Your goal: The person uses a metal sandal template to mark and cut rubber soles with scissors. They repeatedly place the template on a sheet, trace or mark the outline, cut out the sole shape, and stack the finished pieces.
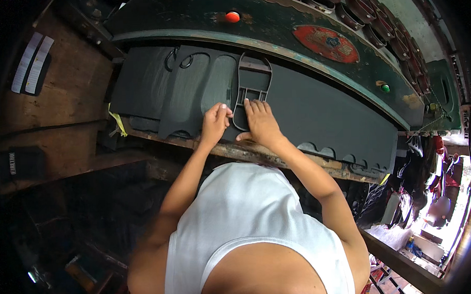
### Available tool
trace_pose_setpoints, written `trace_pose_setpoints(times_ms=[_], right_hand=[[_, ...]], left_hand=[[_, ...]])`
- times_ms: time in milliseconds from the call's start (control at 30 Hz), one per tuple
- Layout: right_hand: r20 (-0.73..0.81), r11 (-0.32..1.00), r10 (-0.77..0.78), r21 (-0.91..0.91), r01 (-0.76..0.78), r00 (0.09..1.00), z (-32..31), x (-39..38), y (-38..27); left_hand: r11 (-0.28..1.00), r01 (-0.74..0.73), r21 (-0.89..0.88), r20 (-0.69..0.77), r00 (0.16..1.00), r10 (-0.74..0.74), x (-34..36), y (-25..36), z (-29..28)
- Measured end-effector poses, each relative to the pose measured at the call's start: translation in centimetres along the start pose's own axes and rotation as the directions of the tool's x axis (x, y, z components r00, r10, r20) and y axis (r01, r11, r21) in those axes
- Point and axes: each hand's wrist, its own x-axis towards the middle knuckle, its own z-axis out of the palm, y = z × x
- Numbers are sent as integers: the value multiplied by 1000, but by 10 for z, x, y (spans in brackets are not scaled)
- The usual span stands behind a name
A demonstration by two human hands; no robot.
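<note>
An elongated metal cutting die with crossbars (253, 68) rests on a dark grey sheet (322, 107) that has long rounded outlines at the left. My right hand (260, 123) lies over the lower end of the die, fingers stretched out on it and the thumb out to the left. Just left of the die, my left hand (215, 126) is closed with bent fingers; whatever is in them, if anything, is hidden. Two small dark loops (186, 60) lie near the sheet's upper left.
A dark green machine beam (174, 17) with red (232, 17) and green (385, 88) buttons spans above the sheet. Stacked dies (376, 17) sit behind it. A wooden board (62, 85) carries dark-backed paper strips (33, 64) at left. Hanging goods and a blurred person (440, 210) appear at right.
</note>
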Motion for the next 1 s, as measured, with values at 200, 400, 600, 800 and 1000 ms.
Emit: trace_pose_setpoints(times_ms=[200,400,600,800,1000], right_hand=[[189,996,-10,91,-7,982,1,6,10],[169,642,98,742,-192,981,-68,-4,59],[207,230,62,949,-216,976,-37,-24,71],[13,-186,228,982,30,974,-9,-34,77],[-267,285,256,939,191,929,19,-39,52]], left_hand=[[975,214,60,-153,967,-203,11,-28,15],[985,52,167,-161,987,-24,6,-39,12],[981,55,184,-114,993,-35,1,-42,12],[939,-127,319,-97,981,166,-1,-39,20],[937,-69,342,-112,987,113,-2,-40,22]])
